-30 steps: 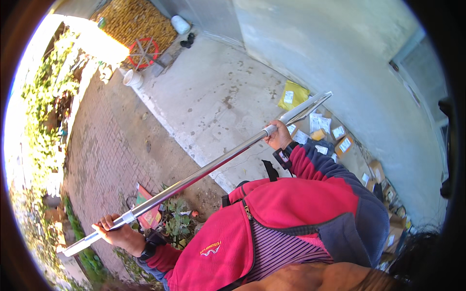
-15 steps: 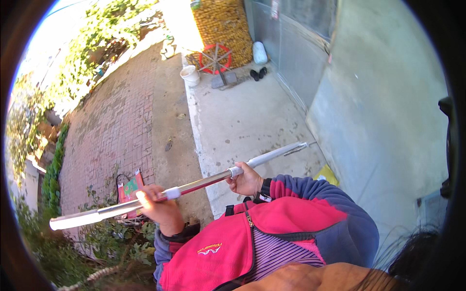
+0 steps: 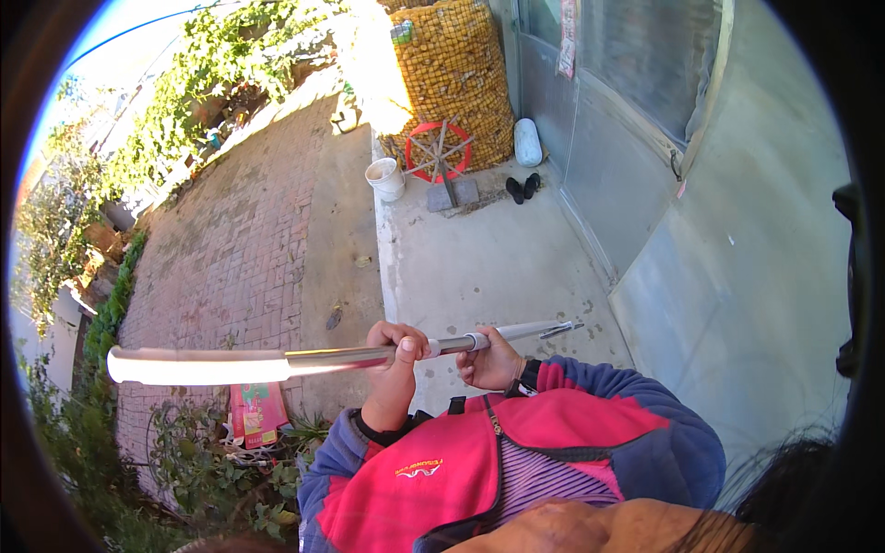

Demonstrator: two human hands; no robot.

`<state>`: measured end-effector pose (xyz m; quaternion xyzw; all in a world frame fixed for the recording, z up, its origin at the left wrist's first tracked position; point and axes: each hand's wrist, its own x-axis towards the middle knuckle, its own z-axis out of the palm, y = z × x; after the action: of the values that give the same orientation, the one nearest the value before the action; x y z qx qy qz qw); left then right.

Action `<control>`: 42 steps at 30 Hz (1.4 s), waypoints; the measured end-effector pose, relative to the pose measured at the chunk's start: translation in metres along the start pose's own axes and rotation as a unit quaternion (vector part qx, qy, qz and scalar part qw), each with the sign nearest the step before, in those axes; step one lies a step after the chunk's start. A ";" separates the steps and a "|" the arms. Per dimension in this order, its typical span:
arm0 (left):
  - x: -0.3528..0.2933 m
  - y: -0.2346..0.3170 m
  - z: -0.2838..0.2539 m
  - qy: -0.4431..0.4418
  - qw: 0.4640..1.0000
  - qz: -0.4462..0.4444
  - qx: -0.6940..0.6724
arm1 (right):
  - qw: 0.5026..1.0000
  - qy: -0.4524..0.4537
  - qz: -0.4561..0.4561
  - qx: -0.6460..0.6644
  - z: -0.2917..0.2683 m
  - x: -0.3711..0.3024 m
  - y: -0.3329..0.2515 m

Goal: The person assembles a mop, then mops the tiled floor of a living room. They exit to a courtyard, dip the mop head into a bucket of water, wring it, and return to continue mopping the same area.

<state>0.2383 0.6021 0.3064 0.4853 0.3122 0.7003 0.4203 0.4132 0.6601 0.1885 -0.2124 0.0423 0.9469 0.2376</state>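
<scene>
A long telescopic pole (image 3: 323, 358) with a pale, rounded left end and a shiny metal middle lies across in front of my chest. My left hand (image 3: 396, 364) is wrapped round its metal part, beside a white collar (image 3: 430, 349). Close by on the right, my right hand (image 3: 493, 359) grips it at a second white collar (image 3: 477, 341). Past that hand the white tube (image 3: 527, 330) runs on to a thin metal piece (image 3: 560, 328) at the right end. Only a short stretch of metal shows between the two collars.
A grey wall (image 3: 765, 240) and metal door (image 3: 608, 138) stand on the right. Ahead are a yellow mesh stack of corn cobs (image 3: 456, 78), a red-rimmed wheel (image 3: 439, 152), a white bucket (image 3: 385, 180) and black shoes (image 3: 523, 189). Brick paving (image 3: 221, 240) and plants (image 3: 194, 442) lie left.
My left hand has moved right, closer to my right hand, and the gap between the collars has narrowed. The pole's left end has risen, and the view has tilted up.
</scene>
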 end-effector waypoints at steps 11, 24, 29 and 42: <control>0.237 -0.157 0.173 -0.215 0.971 -0.051 0.088 | 0.984 -0.088 -0.135 0.071 0.025 -0.027 -0.257; 0.431 -0.371 0.304 -0.436 0.870 -0.028 0.228 | 0.875 -0.111 -0.448 0.145 -0.006 -0.133 -0.478; 0.500 -0.485 0.390 -0.537 0.793 0.052 0.284 | 0.857 -0.093 -0.474 0.178 -0.014 -0.147 -0.529; 0.474 -0.632 0.672 -0.678 0.616 0.281 0.286 | 0.756 -0.160 -0.594 0.225 -0.051 -0.179 -0.572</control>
<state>0.9690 1.3305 0.1943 0.9816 -0.0288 0.1311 0.1355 0.8433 1.0783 0.2296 0.0194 0.0813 0.5988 0.7965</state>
